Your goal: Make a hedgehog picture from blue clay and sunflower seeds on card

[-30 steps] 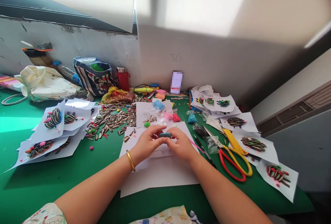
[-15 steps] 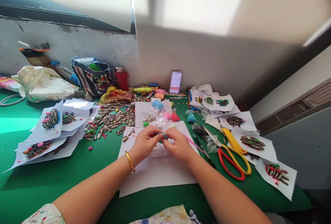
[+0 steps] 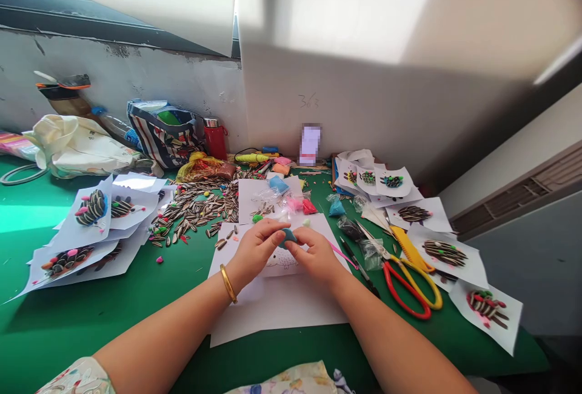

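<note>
A flattened piece of blue-green modelling clay (image 3: 288,236) is pinched between the fingertips of both hands. My left hand (image 3: 260,245), with a gold bangle at its wrist, grips the clay from the left. My right hand (image 3: 315,253) holds its other side. Just below them lies a white paper with a line drawing of a spiky animal (image 3: 282,260), partly covered by the hands. A lump of green clay (image 3: 257,218) rests beyond my left hand. Several sunflower seeds (image 3: 221,243) lie on the paper to the left.
Scissors with red and yellow handles (image 3: 407,282) lie to the right, near a black pen (image 3: 364,270). A pile of sunflower seeds (image 3: 200,206) spreads at the left back. Seed-covered paper pictures (image 3: 93,233) stack on both sides. A red bottle (image 3: 215,139) stands against the wall.
The clay between my fingers has turned and shows a broader, flatter face. My fingers have shifted slightly around it, and more of the drawing shows below.
</note>
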A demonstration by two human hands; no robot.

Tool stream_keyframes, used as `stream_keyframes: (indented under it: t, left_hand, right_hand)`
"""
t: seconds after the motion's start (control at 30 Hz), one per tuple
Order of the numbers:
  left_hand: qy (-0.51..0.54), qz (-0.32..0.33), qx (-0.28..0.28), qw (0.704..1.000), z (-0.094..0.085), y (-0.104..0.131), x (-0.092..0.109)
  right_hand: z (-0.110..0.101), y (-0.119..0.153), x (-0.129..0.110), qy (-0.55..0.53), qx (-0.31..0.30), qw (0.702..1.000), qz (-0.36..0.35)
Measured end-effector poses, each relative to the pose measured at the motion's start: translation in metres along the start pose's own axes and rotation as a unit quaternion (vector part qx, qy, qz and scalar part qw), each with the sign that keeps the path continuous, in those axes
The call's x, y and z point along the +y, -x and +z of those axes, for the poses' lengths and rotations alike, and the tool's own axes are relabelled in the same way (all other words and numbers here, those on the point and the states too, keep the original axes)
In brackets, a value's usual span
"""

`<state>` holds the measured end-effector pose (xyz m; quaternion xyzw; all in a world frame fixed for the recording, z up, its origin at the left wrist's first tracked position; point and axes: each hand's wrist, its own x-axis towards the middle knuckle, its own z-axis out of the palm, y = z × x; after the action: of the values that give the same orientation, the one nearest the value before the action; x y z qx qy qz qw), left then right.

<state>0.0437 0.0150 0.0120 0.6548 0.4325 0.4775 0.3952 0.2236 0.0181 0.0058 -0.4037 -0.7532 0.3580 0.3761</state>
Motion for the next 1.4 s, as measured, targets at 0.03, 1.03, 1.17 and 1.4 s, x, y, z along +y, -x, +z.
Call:
stream_keyframes:
  t: [0.03, 1.03, 1.17, 1.4]
  left_hand:
    - [-0.006, 0.007, 0.001, 1.0, 0.0001, 0.0001, 0.0]
    - [-0.041, -0.02, 0.004, 0.999, 0.0006, 0.0005, 0.0004]
    - [-0.046, 0.007, -0.005, 0.999, 0.0007, 0.0, 0.0001]
    - [-0.008, -0.045, -0.015, 0.999, 0.0017, -0.0004, 0.0001]
  right_hand:
    - [0.0, -0.0001, -0.0002, 0.003, 0.0, 1.0, 0.001]
    - [0.0014, -0.0008, 0.0018, 0.027, 0.002, 0.999, 0.035]
    - [0.0004, -0.0008, 0.0018, 0.034, -0.003, 0.999, 0.033]
    - [-0.0014, -0.0005, 0.0026, 0.018, 0.027, 0.999, 0.044]
